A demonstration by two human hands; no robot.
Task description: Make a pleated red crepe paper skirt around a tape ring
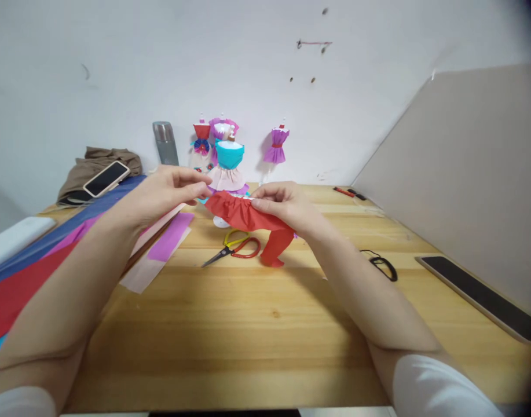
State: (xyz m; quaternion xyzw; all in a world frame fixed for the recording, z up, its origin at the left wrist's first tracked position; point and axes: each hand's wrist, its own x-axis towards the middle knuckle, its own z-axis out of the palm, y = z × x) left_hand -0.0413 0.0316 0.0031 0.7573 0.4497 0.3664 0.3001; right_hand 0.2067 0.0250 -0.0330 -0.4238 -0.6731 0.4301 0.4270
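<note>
A strip of red crepe paper (243, 213), gathered along its upper edge, hangs in front of a small dress form with a turquoise top (230, 155) and a pale pink skirt (226, 178). My right hand (280, 202) pinches the strip's upper edge between thumb and fingers, and its loose end droops below that hand. At the strip's left end, my left hand (178, 188) has thumb and forefinger close together; whether they hold the paper is unclear. Scissors (230, 249) with yellow and red handles lie on the table below the strip.
Coloured paper sheets (30, 278) and purple and pink strips (172, 237) lie at left, near a phone (106, 178), brown cloth (80, 174) and bottle (165, 145). More dressed forms (277, 145) stand behind. At right are a black cord (383, 268), a pen (344, 191) and a dark device (478, 295).
</note>
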